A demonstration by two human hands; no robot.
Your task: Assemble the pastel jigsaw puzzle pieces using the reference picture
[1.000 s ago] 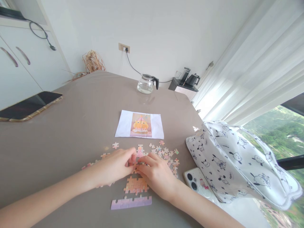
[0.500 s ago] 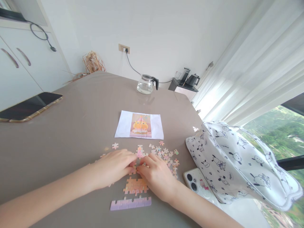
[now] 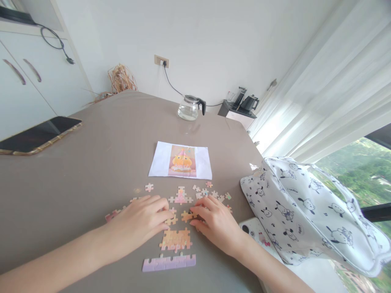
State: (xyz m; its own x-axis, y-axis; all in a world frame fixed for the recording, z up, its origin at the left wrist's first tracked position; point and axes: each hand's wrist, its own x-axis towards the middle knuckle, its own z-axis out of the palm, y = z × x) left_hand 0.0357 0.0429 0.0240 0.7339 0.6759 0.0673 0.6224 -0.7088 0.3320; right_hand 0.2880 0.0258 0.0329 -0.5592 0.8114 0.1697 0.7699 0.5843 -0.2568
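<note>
My left hand (image 3: 148, 215) is curled low over the table, fingertips closed at an orange puzzle piece (image 3: 172, 220); its palm hides other pieces. Across a small gap, my right hand (image 3: 215, 221) has thumb and forefinger at the edge of another orange piece cluster (image 3: 187, 216). Nearer me lie a joined orange block (image 3: 175, 239) and a joined purple strip (image 3: 169, 263). Beyond the hands sits a joined pink section (image 3: 181, 196). Loose pieces (image 3: 214, 195) are scattered past my right hand, and a single piece (image 3: 149, 187) lies apart on the left.
A printed picture sheet (image 3: 154, 162) lies behind the puzzle. Farther back stands a glass pot (image 3: 187, 110) of clear liquid. A patterned white bag (image 3: 293, 203) and a white phone (image 3: 259, 235) are at right; a dark-screened device (image 3: 39, 133) is at left.
My hands have moved apart, the right one shifting right. Orange pieces and the pink section between them now show more fully. The camera view has shifted slightly.
</note>
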